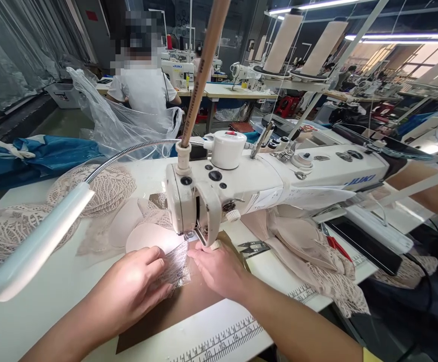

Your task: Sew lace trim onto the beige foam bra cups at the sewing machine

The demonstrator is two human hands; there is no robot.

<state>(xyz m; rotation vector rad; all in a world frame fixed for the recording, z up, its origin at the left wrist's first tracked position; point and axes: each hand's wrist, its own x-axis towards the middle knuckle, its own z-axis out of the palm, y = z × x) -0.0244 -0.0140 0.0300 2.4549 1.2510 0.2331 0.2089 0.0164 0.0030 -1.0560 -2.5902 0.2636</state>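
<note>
A white sewing machine (pixel 237 186) spans the middle, its needle area close to my fingertips. My left hand (pixel 143 281) is closed on a piece of lace fabric (pixel 177 264), thumb below and fingers on top. The lace adjoins a pale padded bra cup (pixel 151 239) lying just left of the presser foot. My right hand (pixel 219 269) sits right of the needle, fingers pinched together at the edge of the work. What its fingertips hold is partly hidden. Under both hands lies a brown sheet (pixel 177 311).
Lace-covered cups (pixel 94 188) lie at the left beneath a lit lamp (pixel 41 241) on a flexible neck. Thread snips (pixel 254 247), more cups (pixel 301 241) and red-handled scissors (pixel 337 246) lie right. A person (pixel 143 85) sits ahead.
</note>
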